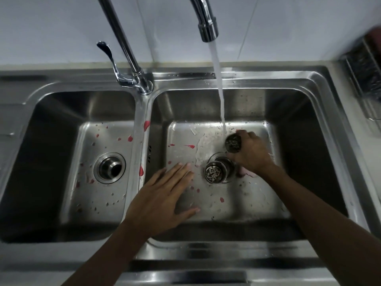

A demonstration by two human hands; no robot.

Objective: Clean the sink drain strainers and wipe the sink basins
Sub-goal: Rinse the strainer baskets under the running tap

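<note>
My right hand (pixel 254 154) grips a round metal drain strainer (pixel 233 142), tilted on its side, under the water stream (pixel 220 93) in the right basin (pixel 299 129). A second strainer (pixel 215 173), speckled with debris, sits at the right basin's drain just below that hand. My left hand (pixel 162 195) lies flat with straight fingers over the right basin's floor and holds nothing. The left basin (pixel 51 129) has an open drain (pixel 109 167) with no strainer in it. Red spots (pixel 190 146) and white flecks dot both basin floors.
The running tap's spout (pixel 208 27) arches over the right basin, and its lever handle (pixel 109 56) stands on the divider. Something pink (pixel 246 172) shows under my right wrist. A dark wire rack (pixel 365 75) stands on the counter at the right.
</note>
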